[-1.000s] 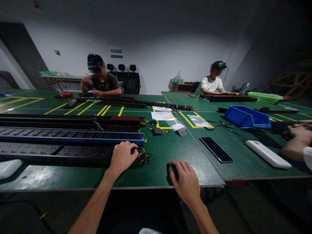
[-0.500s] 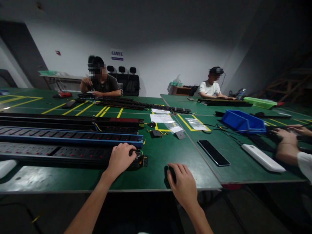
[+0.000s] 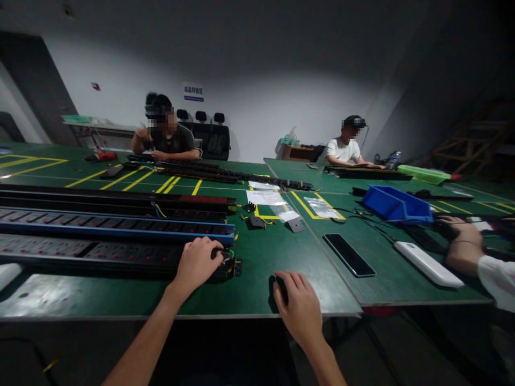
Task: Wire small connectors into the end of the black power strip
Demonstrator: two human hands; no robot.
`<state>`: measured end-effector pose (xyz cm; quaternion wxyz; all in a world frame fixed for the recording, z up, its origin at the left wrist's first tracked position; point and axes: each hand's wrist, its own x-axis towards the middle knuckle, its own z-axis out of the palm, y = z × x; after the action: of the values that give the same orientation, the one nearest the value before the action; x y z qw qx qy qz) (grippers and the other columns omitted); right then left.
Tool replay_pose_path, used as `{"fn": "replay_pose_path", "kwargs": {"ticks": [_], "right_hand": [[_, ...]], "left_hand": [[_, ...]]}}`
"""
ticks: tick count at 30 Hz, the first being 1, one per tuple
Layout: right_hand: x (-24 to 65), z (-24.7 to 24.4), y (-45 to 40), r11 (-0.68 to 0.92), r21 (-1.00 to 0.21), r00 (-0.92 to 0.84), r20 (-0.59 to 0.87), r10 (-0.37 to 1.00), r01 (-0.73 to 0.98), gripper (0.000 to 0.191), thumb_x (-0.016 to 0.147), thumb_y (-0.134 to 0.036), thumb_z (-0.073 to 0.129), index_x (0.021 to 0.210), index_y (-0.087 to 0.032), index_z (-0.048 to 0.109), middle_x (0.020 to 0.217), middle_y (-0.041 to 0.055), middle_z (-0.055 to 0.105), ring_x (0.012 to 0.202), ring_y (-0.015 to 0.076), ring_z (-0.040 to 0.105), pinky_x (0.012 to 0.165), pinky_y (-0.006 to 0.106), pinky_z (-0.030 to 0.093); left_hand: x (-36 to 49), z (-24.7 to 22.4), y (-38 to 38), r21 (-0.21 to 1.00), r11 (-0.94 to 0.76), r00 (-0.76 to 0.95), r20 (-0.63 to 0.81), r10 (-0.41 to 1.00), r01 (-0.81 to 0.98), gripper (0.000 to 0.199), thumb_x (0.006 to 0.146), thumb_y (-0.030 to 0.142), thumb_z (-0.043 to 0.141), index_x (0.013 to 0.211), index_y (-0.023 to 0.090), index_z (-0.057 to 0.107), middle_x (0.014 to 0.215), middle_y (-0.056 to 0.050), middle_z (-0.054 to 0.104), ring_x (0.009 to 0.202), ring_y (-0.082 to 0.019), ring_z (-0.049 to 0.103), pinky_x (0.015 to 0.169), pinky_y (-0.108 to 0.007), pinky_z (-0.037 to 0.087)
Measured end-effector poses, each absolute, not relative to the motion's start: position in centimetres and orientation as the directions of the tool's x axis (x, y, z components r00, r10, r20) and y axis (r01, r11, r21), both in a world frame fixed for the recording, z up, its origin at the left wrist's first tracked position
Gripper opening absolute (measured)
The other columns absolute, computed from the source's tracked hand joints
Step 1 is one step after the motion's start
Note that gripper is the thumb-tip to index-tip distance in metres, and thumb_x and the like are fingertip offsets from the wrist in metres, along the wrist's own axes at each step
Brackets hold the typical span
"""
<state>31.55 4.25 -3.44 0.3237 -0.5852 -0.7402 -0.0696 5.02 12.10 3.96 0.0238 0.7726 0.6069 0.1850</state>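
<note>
My left hand (image 3: 201, 261) lies over the right end of the nearest power strip (image 3: 132, 258), its fingers bent around the edge. Beside those fingertips, a green-yellow wire and a small black end part (image 3: 237, 267) stick out of the strip. Behind it runs a second strip with a blue housing (image 3: 140, 228), with red-dotted sockets. My right hand (image 3: 300, 300) rests on the green table near its front edge, fingers stretched and slightly bent, with dark shadow by the thumb. I see nothing held in it.
A phone (image 3: 349, 255), a white power bank (image 3: 428, 264) and a blue bin (image 3: 397, 205) are to the right. A co-worker's hand (image 3: 464, 236) is beyond them. Small black plates (image 3: 295, 225) and plastic bags lie ahead. Two people sit across the table.
Both my hands keep their places on the strip and the table. The view has shifted slightly. At the right, the co-worker's hands have moved and a small white item shows beside them.
</note>
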Motion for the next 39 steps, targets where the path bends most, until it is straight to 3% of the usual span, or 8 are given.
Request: {"fn": "replay_pose_path", "kwargs": {"ticks": [39], "right_hand": [[31.40, -3.36, 4.22, 0.299, -0.260, -0.105, 0.568, 0.816, 0.918, 0.019, 0.096, -0.026, 0.051, 0.110, -0.021, 0.062, 0.103, 0.0084, 0.067, 0.097, 0.0244, 0.060, 0.085, 0.038, 0.047]], "left_hand": [[5.05, 4.01, 12.14, 0.260, -0.253, 0.188, 0.250, 0.950, 0.932, 0.028, 0.086, 0.032, 0.051, 0.099, 0.030, 0.076, 0.096, -0.004, 0.070, 0.100, -0.025, 0.060, 0.089, -0.039, 0.042]]}}
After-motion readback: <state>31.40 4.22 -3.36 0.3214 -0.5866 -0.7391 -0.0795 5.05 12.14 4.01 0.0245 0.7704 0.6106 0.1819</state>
